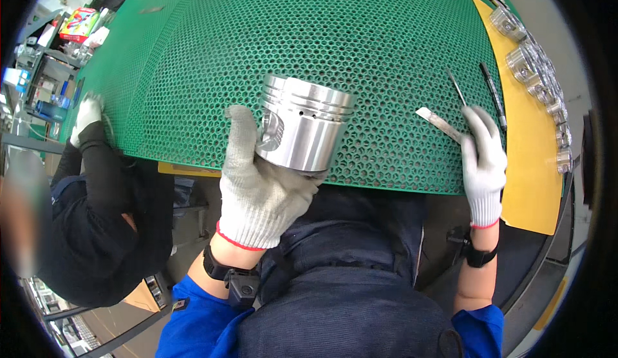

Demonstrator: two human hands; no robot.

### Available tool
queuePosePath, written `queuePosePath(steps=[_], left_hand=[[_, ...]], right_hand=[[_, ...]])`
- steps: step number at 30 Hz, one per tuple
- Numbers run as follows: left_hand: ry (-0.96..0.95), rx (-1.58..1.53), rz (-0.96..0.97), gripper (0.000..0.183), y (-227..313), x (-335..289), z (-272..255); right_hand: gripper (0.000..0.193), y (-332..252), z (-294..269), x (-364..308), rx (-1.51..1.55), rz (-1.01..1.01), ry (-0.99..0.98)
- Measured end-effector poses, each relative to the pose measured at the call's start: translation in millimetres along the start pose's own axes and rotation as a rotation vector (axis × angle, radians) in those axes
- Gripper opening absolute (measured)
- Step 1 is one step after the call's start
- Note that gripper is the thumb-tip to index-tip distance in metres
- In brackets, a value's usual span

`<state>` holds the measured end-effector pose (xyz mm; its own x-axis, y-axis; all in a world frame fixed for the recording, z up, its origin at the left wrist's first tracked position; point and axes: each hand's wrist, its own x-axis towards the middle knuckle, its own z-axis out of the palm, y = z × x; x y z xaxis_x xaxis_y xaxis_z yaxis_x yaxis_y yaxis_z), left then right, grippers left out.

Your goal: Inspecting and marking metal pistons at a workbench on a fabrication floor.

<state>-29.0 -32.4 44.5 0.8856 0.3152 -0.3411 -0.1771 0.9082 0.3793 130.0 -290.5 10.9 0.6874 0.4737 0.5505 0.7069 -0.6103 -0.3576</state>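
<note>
A shiny silver piston (306, 132) with ring grooves round its top and a pin hole in its side rests in my left hand (261, 190). The gloved fingers go under and behind it, and the thumb stands up beside the pin hole. Over the right part of the green mat, my gloved right hand (484, 165) has thumb and fingertips closed at the near end of a flat metal blade (441, 124) with a pale tip. A thin metal rod tool (456, 87) reaches up to the same fingertips; its near end is hidden.
The perforated green mat (212, 55) covers the table. A black marker-like pen (494, 94) lies by the yellow board (531, 184), where several more pistons (524, 62) line the right edge. At the left, a co-worker's gloved hand (89, 114) is on the table's edge.
</note>
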Motion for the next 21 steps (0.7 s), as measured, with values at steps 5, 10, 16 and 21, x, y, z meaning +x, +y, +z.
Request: queuePosePath(steps=[5, 10, 16, 21], left_hand=[[-0.005, 0.451, 0.312, 0.042, 20.4, 19.5, -10.0], [0.014, 2.247, 1.075, 0.032, 116.7, 55.7, -41.5], [-0.173, 2.412, 1.273, 0.04, 128.0, 83.7, -70.7], [-0.284, 2.208, 1.358, 0.044, 71.7, 59.2, -75.0]], right_hand=[[0.025, -16.9, -41.2, -55.2, 0.123, -0.023, -0.056], [0.026, -8.4, -52.4, -119.5, 0.67, 0.648, -0.288], [0.07, 47.2, -63.8, -180.4, 1.551, 0.981, 0.221], [0.062, 91.6, -68.5, -166.9, 1.627, 0.988, 0.389]])
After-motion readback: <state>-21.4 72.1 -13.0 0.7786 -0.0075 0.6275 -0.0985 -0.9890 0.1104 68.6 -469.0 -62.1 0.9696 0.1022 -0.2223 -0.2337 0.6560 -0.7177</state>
